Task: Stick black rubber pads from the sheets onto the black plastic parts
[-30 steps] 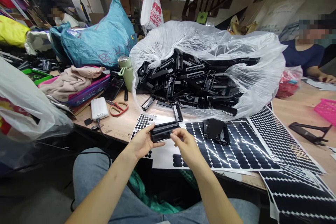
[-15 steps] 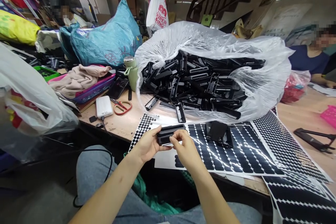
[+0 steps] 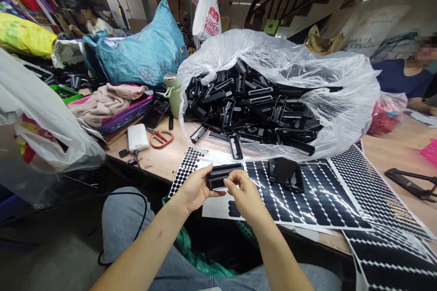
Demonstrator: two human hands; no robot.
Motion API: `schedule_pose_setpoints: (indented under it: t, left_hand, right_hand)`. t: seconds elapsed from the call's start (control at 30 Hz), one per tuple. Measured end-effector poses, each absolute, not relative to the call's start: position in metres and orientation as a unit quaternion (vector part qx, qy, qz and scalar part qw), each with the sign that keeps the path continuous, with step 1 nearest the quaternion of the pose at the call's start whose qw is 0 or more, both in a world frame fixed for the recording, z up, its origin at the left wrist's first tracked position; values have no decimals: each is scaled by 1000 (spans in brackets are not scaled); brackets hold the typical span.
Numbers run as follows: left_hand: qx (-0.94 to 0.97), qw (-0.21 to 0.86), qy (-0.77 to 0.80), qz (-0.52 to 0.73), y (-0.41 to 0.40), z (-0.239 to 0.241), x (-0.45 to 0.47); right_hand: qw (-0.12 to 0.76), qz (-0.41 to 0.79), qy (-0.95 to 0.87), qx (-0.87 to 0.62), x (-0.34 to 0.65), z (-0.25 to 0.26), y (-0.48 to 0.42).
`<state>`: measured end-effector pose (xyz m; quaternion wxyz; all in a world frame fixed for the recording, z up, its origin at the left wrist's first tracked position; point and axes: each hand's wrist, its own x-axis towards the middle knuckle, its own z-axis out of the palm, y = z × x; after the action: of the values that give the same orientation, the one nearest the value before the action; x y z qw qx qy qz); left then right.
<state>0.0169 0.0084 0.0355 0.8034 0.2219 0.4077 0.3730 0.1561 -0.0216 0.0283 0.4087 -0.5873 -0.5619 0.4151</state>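
My left hand (image 3: 196,188) is closed round the left end of a black plastic piece (image 3: 218,176), long and flat with a raised rim. At its right end my right hand (image 3: 243,191) pinches with thumb and forefinger; whether a thin sticker is between those fingertips is hidden. Under the hands lies a white sheet of black oblong stickers (image 3: 300,195), partly peeled at its left. On that sheet, to the right, rests another black part (image 3: 286,175). Behind, a clear plastic bag (image 3: 355,82) spills many similar black pieces (image 3: 256,104).
Left of the bag stand a green bottle (image 3: 173,95), red-handled scissors (image 3: 161,139), a white power bank (image 3: 138,137) and a phone (image 3: 157,113). More sticker sheets (image 3: 392,254) overhang the table edge at right. A black frame-like object (image 3: 409,184) lies far right. Two people sit farther off.
Both hands stay on the black piece, which has tilted slightly in their grasp. The whole view has shifted a little, so everything appears slightly farther right.
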Motion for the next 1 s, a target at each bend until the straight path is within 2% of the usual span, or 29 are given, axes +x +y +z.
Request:
schedule_pose_setpoints:
  t: [0.83,1.0]
  left_hand:
    - [217,807,399,377,2,44,24]
    - [231,774,431,403,-4,42,16]
  right_hand:
    - [438,299,-587,-612,141,27,-31]
    - [465,230,-519,-680,147,17,-36]
